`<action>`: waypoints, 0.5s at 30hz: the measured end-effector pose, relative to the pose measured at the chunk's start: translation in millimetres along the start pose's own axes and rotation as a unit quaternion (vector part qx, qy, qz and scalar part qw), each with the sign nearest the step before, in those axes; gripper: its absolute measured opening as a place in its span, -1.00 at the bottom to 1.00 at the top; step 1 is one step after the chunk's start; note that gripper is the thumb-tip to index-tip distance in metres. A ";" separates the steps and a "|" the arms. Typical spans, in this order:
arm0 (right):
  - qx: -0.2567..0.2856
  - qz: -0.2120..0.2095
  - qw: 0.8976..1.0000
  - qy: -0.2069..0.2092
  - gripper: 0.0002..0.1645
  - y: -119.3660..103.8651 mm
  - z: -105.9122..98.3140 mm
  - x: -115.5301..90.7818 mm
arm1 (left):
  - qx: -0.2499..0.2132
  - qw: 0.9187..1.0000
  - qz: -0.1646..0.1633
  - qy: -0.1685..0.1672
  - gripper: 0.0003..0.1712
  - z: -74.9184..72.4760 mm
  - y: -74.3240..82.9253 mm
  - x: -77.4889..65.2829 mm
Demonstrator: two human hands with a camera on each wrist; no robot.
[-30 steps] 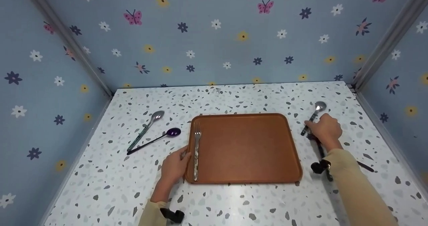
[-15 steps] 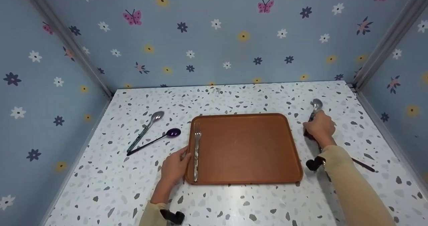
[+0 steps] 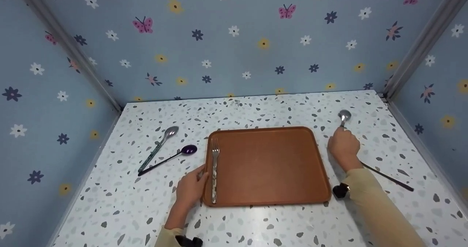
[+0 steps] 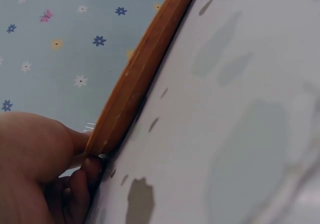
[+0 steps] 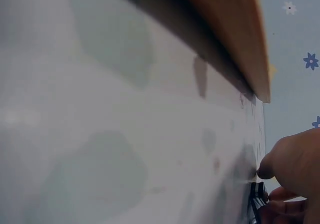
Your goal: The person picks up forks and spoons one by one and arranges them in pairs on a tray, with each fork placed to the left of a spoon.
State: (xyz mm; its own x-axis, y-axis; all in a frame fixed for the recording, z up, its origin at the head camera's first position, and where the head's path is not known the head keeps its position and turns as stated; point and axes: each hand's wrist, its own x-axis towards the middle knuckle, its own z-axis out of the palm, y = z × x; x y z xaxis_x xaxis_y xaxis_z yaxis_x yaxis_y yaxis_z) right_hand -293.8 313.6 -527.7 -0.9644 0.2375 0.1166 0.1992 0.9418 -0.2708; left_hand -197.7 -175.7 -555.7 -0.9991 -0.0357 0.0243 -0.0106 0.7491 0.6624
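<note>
My left hand [image 3: 191, 186] grips the left rim of a brown tray [image 3: 270, 166]; in the left wrist view its fingers are curled at the tray's edge [image 4: 130, 88]. A fork [image 3: 214, 174] with a patterned handle lies along the tray's left side. Right of the tray, my right hand [image 3: 344, 148] holds a spoon [image 3: 344, 115] by the handle, its silver bowl pointing to the back wall. In the right wrist view, a dark, slotted piece of cutlery [image 5: 257, 201] shows at the fingertips [image 5: 266, 169]. The rest of it is hidden.
Left of the tray lie a green-handled spoon [image 3: 155, 150] and a purple spoon [image 3: 188, 149], their handle ends meeting. A thin dark handle [image 3: 391, 177] sticks out right of my right wrist. Flowered walls [image 3: 234, 57] bound the speckled table [image 3: 256, 111].
My right hand has moved slightly left and nearer me, swinging the spoon more upright in view. The dark fork seen under the wrist earlier is now mostly hidden. My left hand stays on the tray.
</note>
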 end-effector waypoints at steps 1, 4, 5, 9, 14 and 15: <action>0.007 0.003 1.000 -0.002 -0.70 0.5 -0.2 -0.4 | -0.002 1.000 0.001 -0.001 -0.53 -0.3 0.4 -0.3; 0.030 0.014 0.999 -0.009 -0.77 1.5 -4.9 0.3 | 0.003 1.000 0.003 -0.003 -0.53 -1.0 2.6 0.4; 0.036 0.015 0.999 -0.009 -0.79 1.2 -6.7 1.1 | 0.006 1.000 0.004 -0.003 -0.53 -1.2 3.2 1.0; 0.040 0.010 0.999 -0.005 -0.69 -1.1 -9.1 1.6 | 0.020 1.000 0.003 -0.001 -0.53 -0.2 3.9 1.7; 0.027 -0.008 0.999 -0.025 -0.48 -2.4 -0.3 -3.8 | 0.024 1.000 -0.004 -0.005 -0.53 1.2 4.8 -0.7; 0.031 -0.010 0.999 -0.030 -0.47 -2.2 1.1 -4.6 | 0.025 1.000 -0.003 -0.005 -0.52 0.6 5.5 -0.7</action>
State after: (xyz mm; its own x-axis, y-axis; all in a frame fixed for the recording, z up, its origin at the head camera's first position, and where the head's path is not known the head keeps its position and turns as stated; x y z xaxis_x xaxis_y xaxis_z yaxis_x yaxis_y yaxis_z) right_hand -290.0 310.1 -528.7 -0.9770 0.2031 0.0654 0.1712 0.9293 -0.3272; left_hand -197.1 -171.1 -552.6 -0.9993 -0.0343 0.0128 -0.0188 0.7808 0.6245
